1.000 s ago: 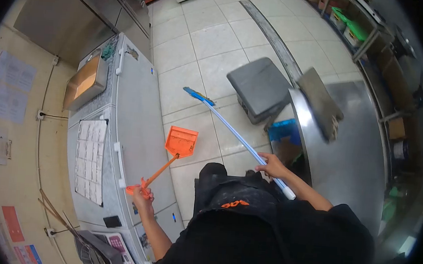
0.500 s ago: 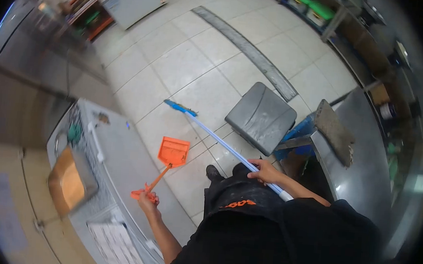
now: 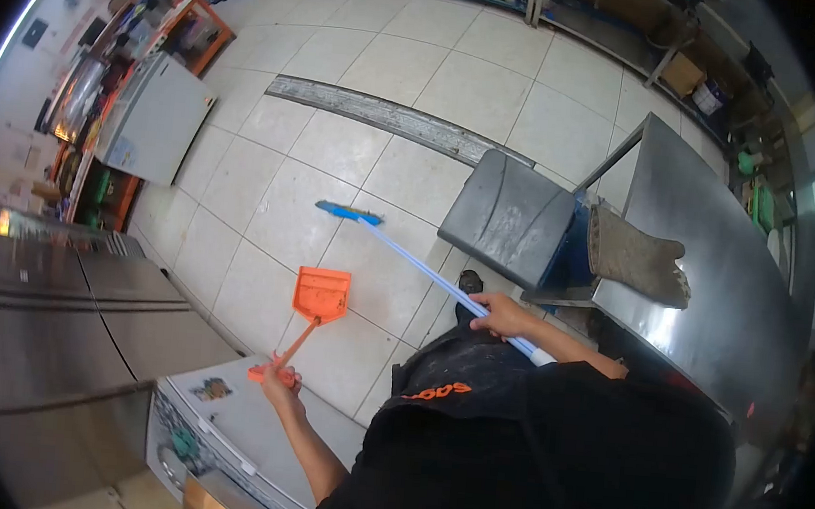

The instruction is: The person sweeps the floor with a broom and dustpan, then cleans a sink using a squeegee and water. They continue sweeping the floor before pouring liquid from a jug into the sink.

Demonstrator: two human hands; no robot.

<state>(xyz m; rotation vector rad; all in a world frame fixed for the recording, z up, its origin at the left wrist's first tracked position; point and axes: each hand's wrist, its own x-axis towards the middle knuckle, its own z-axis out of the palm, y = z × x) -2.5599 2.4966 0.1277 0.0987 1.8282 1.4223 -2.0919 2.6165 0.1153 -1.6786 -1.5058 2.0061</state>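
My left hand (image 3: pixel 279 382) is closed around the orange handle of a dustpan (image 3: pixel 322 293), whose pan holds a little dark debris. In my right hand (image 3: pixel 503 318) is the pale blue shaft of a broom (image 3: pixel 425 270), gripped near its white end cap. The broom's blue head (image 3: pixel 349 214) is over the tiled floor, ahead of the dustpan, with some dirt along its bristles. A dark shoe (image 3: pixel 470 281) shows beside the shaft.
A grey lidded bin (image 3: pixel 509 222) stands ahead on the right, beside a steel table (image 3: pixel 713 269) with a worn brown mat (image 3: pixel 632 255) on it. A metal drain strip (image 3: pixel 371 110) crosses the floor. On the left are a white chest freezer (image 3: pixel 264 430) and a steel fridge (image 3: pixel 68 314).
My view has swung round, bringing more of the left side and far shelves into sight. I have stepped forward, still holding broom and dustpan.
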